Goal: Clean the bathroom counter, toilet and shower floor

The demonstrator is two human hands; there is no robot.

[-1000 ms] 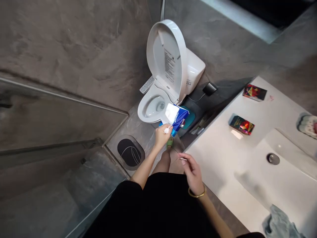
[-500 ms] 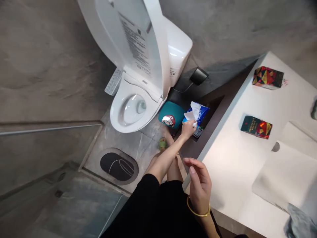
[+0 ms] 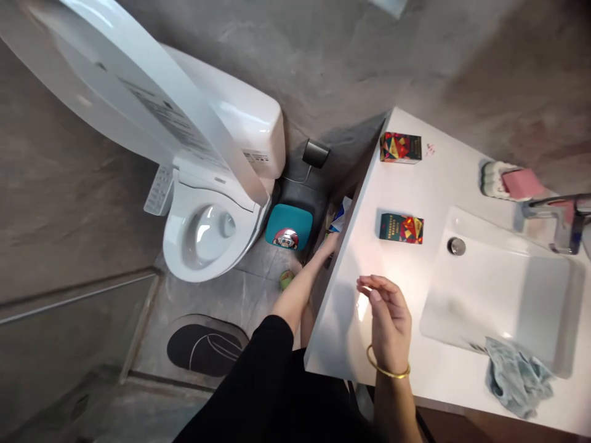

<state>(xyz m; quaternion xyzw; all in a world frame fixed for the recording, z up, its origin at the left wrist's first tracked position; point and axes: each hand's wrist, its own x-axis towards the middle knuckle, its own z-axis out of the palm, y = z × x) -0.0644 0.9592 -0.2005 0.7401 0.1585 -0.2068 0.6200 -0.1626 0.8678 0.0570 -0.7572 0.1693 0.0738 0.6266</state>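
My left hand (image 3: 329,245) reaches down under the edge of the white counter (image 3: 443,184), closed on a blue and white packet (image 3: 340,216) that is mostly hidden by the counter. My right hand (image 3: 388,320), with a gold bangle on the wrist, hovers above the counter's near left part. Its fingers are loosely curled with nothing visible in them. A green and red box (image 3: 401,227) lies on the counter just beyond my right hand, and a second patterned box (image 3: 400,147) lies further back.
A white toilet (image 3: 203,237) with its lid up stands at left, a teal bin (image 3: 289,226) beside it. The sink basin (image 3: 498,286) with tap (image 3: 554,215) is at right, a grey cloth (image 3: 517,375) on its near edge. A dark drain cover (image 3: 205,346) lies in the floor.
My left hand has carried the packet from in front of the toilet to under the counter's edge. The view has swung right over the counter. My right hand has risen above the counter.
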